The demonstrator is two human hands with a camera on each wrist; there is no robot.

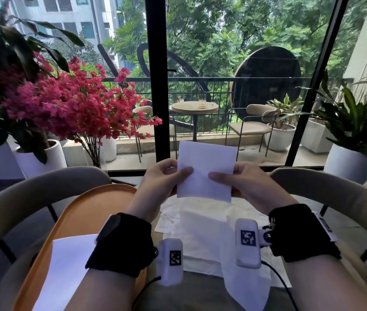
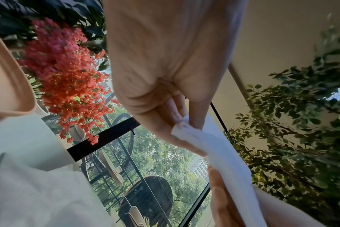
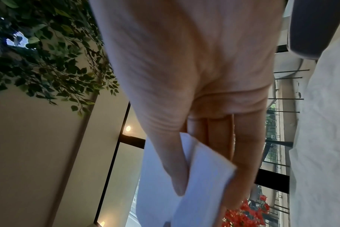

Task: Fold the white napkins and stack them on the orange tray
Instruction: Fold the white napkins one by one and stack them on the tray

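I hold a folded white napkin (image 1: 205,167) up in the air in front of me, above the table. My left hand (image 1: 167,176) pinches its left edge, thumb on the near face. At the right edge my right hand (image 1: 234,178) pinches it the same way. In the left wrist view the napkin (image 2: 219,152) runs edge-on from my fingers (image 2: 161,122). In the right wrist view my thumb (image 3: 173,167) lies across the napkin (image 3: 204,176). The orange tray (image 1: 84,212) lies at the left with a folded white napkin (image 1: 66,272) on it. Several unfolded napkins (image 1: 202,234) lie spread below my hands.
Two curved beige chair backs (image 1: 32,194) stand across the table at left and right. Beyond them are pink flowers (image 1: 70,104) in a pot, white planters (image 1: 350,162) and a glass wall with a black frame (image 1: 155,86).
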